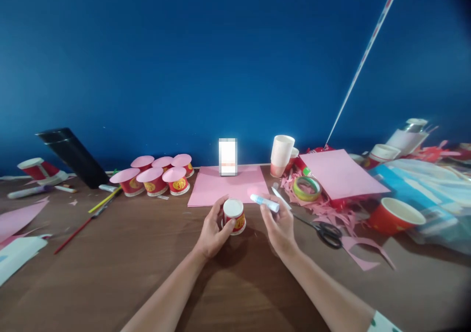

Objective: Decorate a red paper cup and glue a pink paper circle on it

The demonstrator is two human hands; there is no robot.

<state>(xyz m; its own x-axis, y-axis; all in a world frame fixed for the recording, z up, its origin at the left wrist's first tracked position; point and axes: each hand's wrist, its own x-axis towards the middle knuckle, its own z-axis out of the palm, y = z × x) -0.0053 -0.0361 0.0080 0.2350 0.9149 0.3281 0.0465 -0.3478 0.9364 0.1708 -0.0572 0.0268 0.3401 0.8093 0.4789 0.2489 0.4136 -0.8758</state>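
A small red paper cup (239, 222) with a yellow emblem stands upside down on the table, its white base facing up. My left hand (212, 230) is wrapped round its left side, thumb in front. Just to the right, my right hand (281, 227) grips a white and light-blue glue stick (265, 203), its tip pointing left, apart from the cup. Behind both hands lies a stack of pink paper (206, 187). Several similar cups topped with pink paper discs (150, 174) are grouped at the back left.
Scissors (329, 235), green tape (306, 189) and pink paper scraps (362, 261) lie right of my right hand. A white cup stack (282, 150) stands behind. An orange-red cup (395, 217) rests farther right. At left are a black bottle (73, 155) and a red pencil-like stick (73, 235).
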